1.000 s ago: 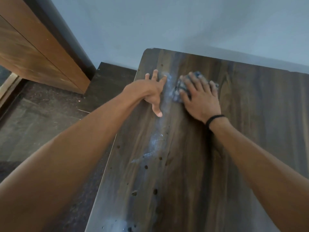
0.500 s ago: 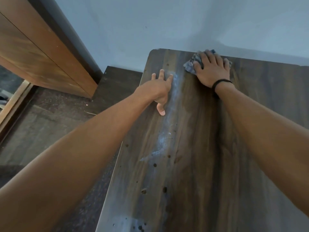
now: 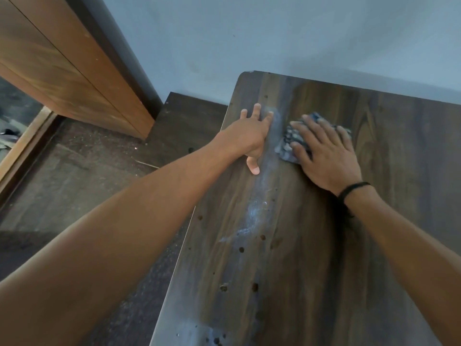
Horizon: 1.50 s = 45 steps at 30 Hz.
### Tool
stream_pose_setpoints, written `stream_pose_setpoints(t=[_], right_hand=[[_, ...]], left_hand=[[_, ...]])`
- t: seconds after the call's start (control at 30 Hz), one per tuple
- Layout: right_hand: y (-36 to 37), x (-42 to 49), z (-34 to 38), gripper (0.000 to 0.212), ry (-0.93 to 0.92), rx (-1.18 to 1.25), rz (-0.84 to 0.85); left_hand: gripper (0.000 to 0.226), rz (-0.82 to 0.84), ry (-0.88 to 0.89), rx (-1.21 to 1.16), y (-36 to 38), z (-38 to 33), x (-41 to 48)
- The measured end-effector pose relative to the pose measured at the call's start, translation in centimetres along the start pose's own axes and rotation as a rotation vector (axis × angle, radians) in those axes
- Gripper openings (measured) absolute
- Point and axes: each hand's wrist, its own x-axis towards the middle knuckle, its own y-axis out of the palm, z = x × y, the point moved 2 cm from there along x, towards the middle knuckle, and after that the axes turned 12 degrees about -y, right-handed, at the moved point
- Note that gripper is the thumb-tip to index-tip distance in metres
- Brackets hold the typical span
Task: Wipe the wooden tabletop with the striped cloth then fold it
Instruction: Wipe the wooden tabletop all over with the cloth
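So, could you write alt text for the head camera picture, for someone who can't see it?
A person's right hand presses a striped cloth on a dark wooden tabletop, while the left hand rests open near its left edge. A pale dusty streak runs between them.

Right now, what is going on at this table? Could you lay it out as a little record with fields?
place: dark wooden tabletop against a pale wall
left hand: flat on the wood near its left edge, fingers spread
right hand: straight fingers pressing the striped cloth onto the wood
cloth state: crumpled, partly under the fingers
surface: pale dusty streak beside the left hand, dark spots nearer the viewer
wrist: black band on the right
stage: wiping; folding not yet done
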Motion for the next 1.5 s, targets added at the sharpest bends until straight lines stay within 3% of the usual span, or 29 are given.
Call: stream_pose_setpoints(t=[0.13,0.27,0.43,0.57,0.7,0.73,0.87,0.97,1.03,1.17,1.33,1.43,1.5], right_hand=[[-0.4,-0.3,0.8,0.057,0.205,0.043,-0.039],[0.9,-5.6,4.2,0.058,-0.013,-0.003,0.041],[0.4,-4.2,3.0,0.055,0.282,0.050,-0.076],[1.7,-8.0,6.6,0.055,0.005,-0.015,0.036],[0.5,-5.7,3.0,0.054,0.325,0.060,-0.108],[0.7,-5.3,3.6,0.055,0.335,0.077,-0.094],[1.7,-9.1,6.2,0.055,0.049,-0.004,0.007],[0.8,-8.3,3.8,0.053,0.239,0.003,-0.096],[1.1,-7.7,4.9,0.054,0.292,0.037,-0.077],[1.7,-12.3,6.9,0.057,-0.012,-0.017,0.049],[1.2,-10.1,5.6,0.055,0.280,0.046,-0.044],[2.2,-13.5,10.0,0.054,0.003,0.026,0.033],[2.0,-15.8,9.5,0.054,-0.060,-0.005,0.045]], left_hand=[[0.153,-0.034,0.018,0.012,-0.2,0.2,0.3],[0.155,-0.040,0.019,0.014,0.1,0.3,0.3],[0.153,-0.028,0.013,-0.005,-0.2,0.4,0.2],[0.152,-0.025,0.010,0.009,0.0,0.6,0.0],[0.149,-0.017,0.030,0.004,-0.2,1.0,-0.3],[0.148,-0.011,0.028,0.006,-0.3,0.9,-0.5],[0.145,0.029,0.047,0.059,-0.2,0.7,-1.1],[0.144,0.065,0.052,0.086,-0.1,1.1,-1.9],[0.149,0.085,0.055,0.105,0.5,1.1,-2.1],[0.153,0.091,0.047,0.054,1.7,1.4,-2.0],[0.152,0.094,0.027,0.023,1.3,1.1,-2.4],[0.152,0.089,0.034,0.026,1.5,0.9,-2.5],[0.152,0.080,0.038,0.022,1.6,1.0,-2.5]])
